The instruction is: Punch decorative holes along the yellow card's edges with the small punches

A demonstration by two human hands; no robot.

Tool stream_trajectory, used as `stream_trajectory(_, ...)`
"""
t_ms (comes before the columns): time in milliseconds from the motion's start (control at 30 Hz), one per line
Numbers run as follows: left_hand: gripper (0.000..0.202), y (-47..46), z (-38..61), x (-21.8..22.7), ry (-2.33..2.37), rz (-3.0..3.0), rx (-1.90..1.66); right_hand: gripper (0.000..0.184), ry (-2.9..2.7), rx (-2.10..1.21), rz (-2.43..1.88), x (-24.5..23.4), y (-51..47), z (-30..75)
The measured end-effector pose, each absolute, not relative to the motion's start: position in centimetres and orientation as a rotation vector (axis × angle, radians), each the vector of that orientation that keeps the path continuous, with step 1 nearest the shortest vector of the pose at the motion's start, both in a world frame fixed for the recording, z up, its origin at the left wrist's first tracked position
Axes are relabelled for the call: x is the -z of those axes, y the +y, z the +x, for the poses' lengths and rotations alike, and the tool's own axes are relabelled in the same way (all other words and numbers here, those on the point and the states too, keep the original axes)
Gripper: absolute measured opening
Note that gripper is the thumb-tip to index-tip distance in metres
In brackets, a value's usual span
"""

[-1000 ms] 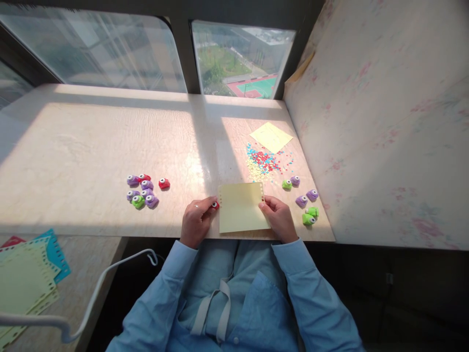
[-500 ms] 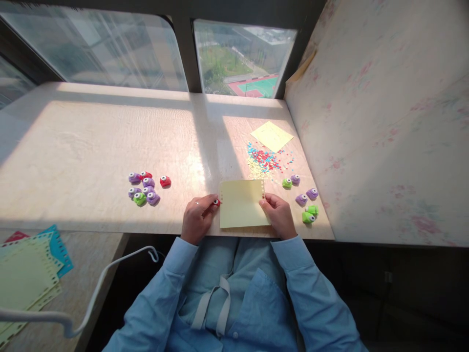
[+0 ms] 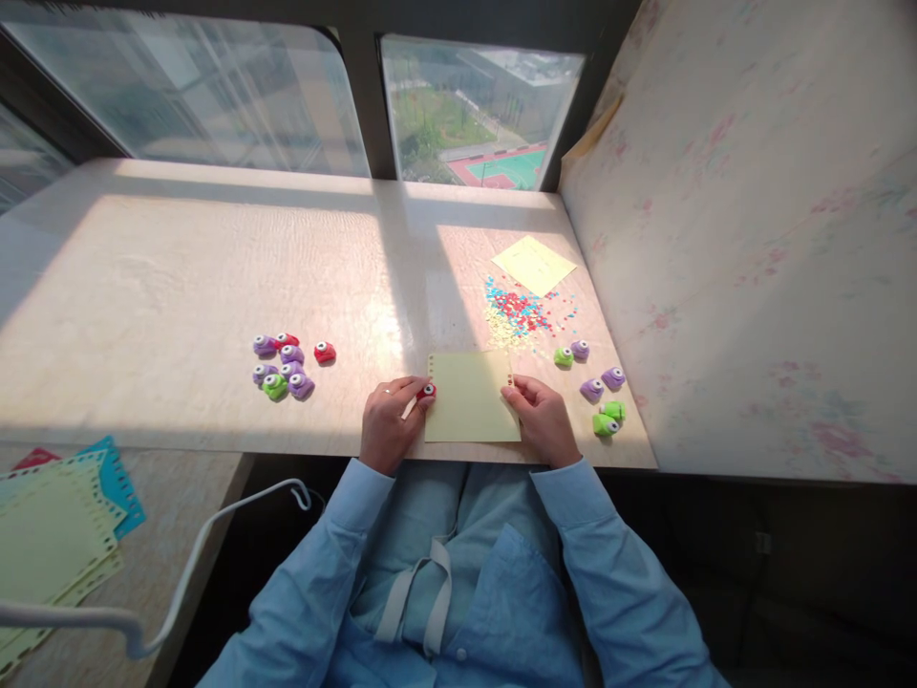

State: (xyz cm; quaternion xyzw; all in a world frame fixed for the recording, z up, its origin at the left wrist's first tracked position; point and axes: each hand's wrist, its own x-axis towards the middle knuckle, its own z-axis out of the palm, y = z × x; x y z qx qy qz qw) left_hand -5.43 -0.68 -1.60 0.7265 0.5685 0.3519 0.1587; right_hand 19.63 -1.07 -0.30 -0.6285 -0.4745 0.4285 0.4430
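Note:
My left hand [image 3: 389,420] is closed around a small red craft punch [image 3: 428,391], which sits at the left edge of a pale yellow sheet of paper [image 3: 473,406]. Holes run along the sheet's right edge, and several show at the upper left edge, above the punch. Between thumb and fingers, my right hand [image 3: 545,419] pinches the sheet's right edge. The sheet lies near the front edge of the wooden table [image 3: 179,277]. Whether the punch is pressed down cannot be made out.
Several purple, green and red punches [image 3: 291,354] cluster to the left, with more punches [image 3: 591,389] at right. Red, blue and yellow paper bits [image 3: 517,313] lie below another yellow sheet [image 3: 534,266]. Punched sheets [image 3: 53,535] and a white curved rod [image 3: 182,578] are at lower left.
The yellow sheet has shifted slightly left, and holes now show along its upper left edge. The red punch now overlaps that edge. My right hand's fingertips have moved a little left.

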Motion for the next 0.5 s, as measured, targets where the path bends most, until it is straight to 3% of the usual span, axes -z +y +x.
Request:
stream_trajectory(167,0.033,-1.0,-5.8,1.3,1.574,1.927,-1.113,0.040,-1.350,-0.431,-1.706,-1.2,-1.5,21.2)
stream_trajectory(300,0.031,-0.6,-6.1,0.9,1.517,1.794,-1.148,0.034,-1.861,-0.367,-1.413,-0.9,-1.2,20.7)
stream_trajectory(500,0.025,0.6,-5.9,0.3,1.467,1.863,-1.004,0.041,-2.241,-0.287,-1.278,1.4,-0.2,18.1)
